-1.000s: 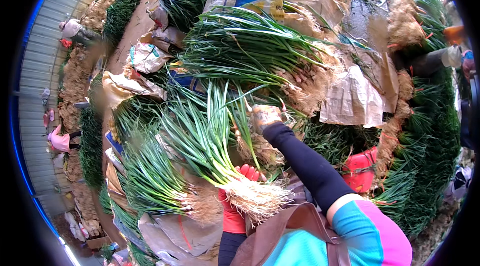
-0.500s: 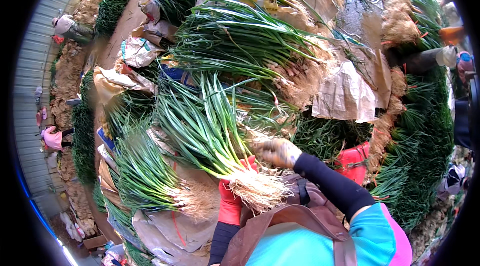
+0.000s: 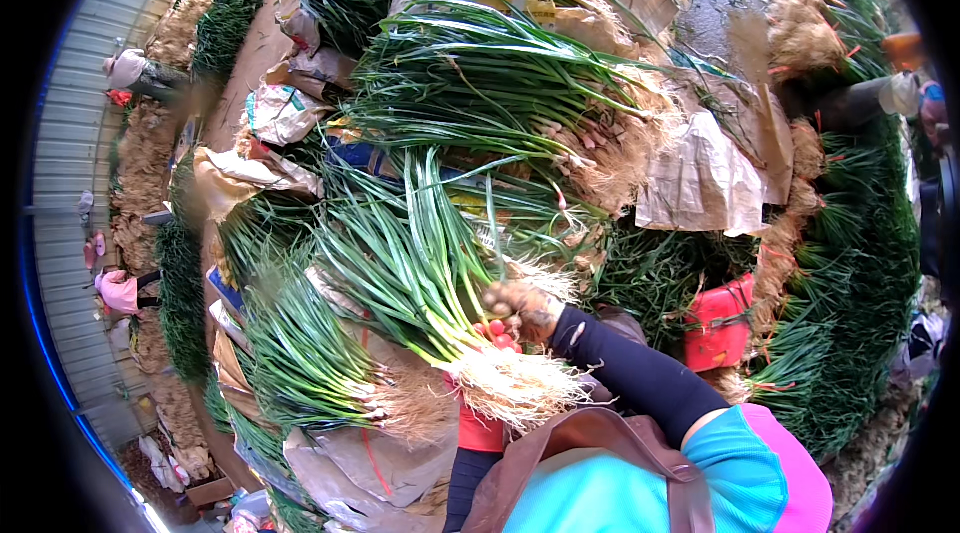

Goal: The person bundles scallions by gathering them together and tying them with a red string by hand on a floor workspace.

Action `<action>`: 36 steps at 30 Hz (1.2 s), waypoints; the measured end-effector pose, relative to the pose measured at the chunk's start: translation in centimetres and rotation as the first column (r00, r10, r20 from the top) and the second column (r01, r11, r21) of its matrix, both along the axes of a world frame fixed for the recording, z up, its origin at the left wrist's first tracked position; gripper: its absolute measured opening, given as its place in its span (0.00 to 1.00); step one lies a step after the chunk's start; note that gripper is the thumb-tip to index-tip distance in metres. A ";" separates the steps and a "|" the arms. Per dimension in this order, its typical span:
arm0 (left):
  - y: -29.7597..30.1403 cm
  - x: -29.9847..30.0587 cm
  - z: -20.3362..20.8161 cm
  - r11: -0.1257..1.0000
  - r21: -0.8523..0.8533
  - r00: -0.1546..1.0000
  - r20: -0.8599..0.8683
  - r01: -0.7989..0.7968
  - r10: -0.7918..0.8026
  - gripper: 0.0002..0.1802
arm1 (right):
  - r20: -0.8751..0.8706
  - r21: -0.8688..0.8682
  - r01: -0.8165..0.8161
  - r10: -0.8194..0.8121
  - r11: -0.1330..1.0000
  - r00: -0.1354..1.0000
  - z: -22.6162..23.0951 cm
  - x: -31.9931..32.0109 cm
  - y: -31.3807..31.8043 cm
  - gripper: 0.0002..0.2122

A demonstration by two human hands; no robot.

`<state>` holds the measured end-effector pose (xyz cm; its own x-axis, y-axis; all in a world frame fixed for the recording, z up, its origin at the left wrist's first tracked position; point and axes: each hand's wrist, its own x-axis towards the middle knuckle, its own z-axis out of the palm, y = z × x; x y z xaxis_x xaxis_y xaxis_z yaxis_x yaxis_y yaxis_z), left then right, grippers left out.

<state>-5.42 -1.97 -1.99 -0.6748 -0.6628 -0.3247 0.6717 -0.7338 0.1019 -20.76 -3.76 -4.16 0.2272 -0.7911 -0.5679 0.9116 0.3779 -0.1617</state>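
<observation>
My left hand (image 3: 497, 335), in a red glove, is wrapped round a thick bunch of green onions (image 3: 437, 278) at the pale stalk ends. Its fingertips show above the stalks, and the rest is mostly behind the roots. The leaves point away and the pale roots (image 3: 520, 383) hang toward me. My right hand (image 3: 528, 308), in a dirty worn glove, is at the stalks just beyond the red fingertips. Its fingers are curled together; what they pinch, if anything, cannot be made out. A smaller pile of green onions (image 3: 310, 363) lies to the left, roots toward me.
A large heap of green onions (image 3: 490, 83) lies ahead on sacks. A pale sack sheet (image 3: 700, 178) and a red bucket (image 3: 718, 328) are at the right. Long stacks of bundled onions (image 3: 855, 303) line the right side. A person in pink (image 3: 118, 290) is far left.
My right hand has moved left from beside the bunch to the stalks by my left fingertips. The left hand still grips the bunch. The view has shifted slightly.
</observation>
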 end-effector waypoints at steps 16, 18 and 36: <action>0.5 0.8 -0.6 0.996 0.053 0.984 0.160 0.066 -0.074 0.45 | -0.726 0.687 -0.656 0.252 0.312 -0.640 1.5 -5.4 4.6 0.11; 0.0 0.6 -0.1 0.990 0.021 0.963 0.228 0.139 -0.140 0.46 | -0.813 0.539 -0.593 0.184 0.599 -0.553 4.1 -6.0 3.1 0.12; -0.5 0.7 -2.6 0.971 -0.091 0.966 0.160 0.220 -0.203 0.46 | -0.978 0.199 -0.380 0.159 0.903 -0.136 -1.3 -4.2 2.0 0.10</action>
<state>-4.68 -2.46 -4.61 -0.7528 -0.5467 -0.3665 0.4737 -0.8367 0.2749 -24.94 -1.71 -5.41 -0.2495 -0.9050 -0.3445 -0.4155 0.4214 -0.8061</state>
